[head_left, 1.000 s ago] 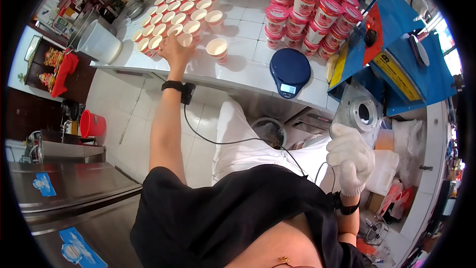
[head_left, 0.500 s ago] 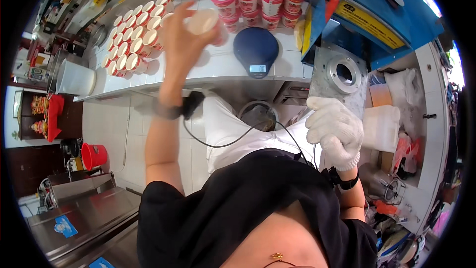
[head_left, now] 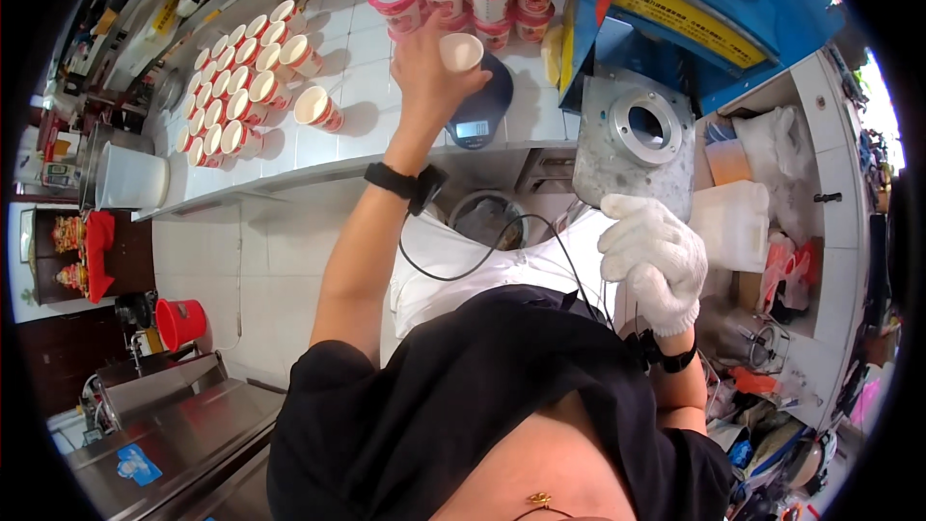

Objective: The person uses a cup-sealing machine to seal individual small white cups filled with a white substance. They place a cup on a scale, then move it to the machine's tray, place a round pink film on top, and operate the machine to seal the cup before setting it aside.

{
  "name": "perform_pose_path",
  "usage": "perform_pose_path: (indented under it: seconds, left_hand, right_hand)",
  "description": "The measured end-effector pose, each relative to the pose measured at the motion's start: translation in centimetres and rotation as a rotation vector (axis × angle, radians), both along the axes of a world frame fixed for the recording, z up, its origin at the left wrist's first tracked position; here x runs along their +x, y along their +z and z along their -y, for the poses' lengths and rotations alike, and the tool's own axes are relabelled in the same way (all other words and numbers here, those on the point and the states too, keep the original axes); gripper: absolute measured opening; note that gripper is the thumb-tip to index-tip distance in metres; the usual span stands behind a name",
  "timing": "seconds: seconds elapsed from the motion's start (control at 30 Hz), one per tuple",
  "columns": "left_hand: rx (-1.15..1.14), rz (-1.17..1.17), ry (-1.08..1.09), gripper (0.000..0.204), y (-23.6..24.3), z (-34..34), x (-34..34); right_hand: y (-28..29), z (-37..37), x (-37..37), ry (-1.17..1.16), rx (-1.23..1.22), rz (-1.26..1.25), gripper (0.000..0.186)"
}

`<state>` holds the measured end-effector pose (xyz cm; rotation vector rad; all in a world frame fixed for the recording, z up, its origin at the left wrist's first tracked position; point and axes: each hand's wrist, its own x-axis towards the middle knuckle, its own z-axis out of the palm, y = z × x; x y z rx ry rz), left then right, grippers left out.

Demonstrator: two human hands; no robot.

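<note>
White paper with red print is seen on the cup [head_left: 462, 52] near the top centre of the frame, its pale rim turned up toward the camera. It is gripped by the bare left hand [head_left: 429, 77], thumb and fingers clamped around its side. Just behind and beneath, in the picture, the blue scale [head_left: 497, 101] is partly covered by the hand and cup; whether its surface is touched by the cup cannot be told. The scale's display is lit.

To the left, a lone cup [head_left: 316, 108] is stood upright on the white tiled counter [head_left: 340, 43], just beside slanting rows of like cups [head_left: 262, 87] that are spread across the upper left. At the top centre, above the scale, lidded tubs [head_left: 490, 2] in pink and white are stacked in tiers.

At right of centre, the right hand [head_left: 658, 260] is covered by a white knitted glove and held below the counter's level in the frame, near a metal plate [head_left: 600, 169]. Its fingers are bent and kept close together; how far they are closed on the palm cannot be told. A round ring [head_left: 622, 133] is fixed on the plate, under a blue machine [head_left: 772, 14] at the upper right. At the far left, a whitish tub [head_left: 135, 176] is set at the counter's end, and a red bucket [head_left: 181, 324] is seen lower down.
</note>
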<state>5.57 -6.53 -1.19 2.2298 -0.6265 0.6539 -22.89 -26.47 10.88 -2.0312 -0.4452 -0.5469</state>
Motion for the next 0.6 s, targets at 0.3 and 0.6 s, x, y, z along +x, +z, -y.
perform_pose_path:
  seconds: [0.3, 0.6]
  left_hand:
    - [-0.399, 0.014, 0.199, 0.070, 0.0, -8.4, -4.2]
    - [-0.423, 0.010, 0.505, 0.081, -3.1, -15.3, -4.9]
  right_hand:
    - [-0.2, -0.3, 1.0, 0.099, -0.026, -0.022, 0.010]
    - [-0.1, -2.2, 2.8, 0.179, -0.103, -0.023, 0.011]
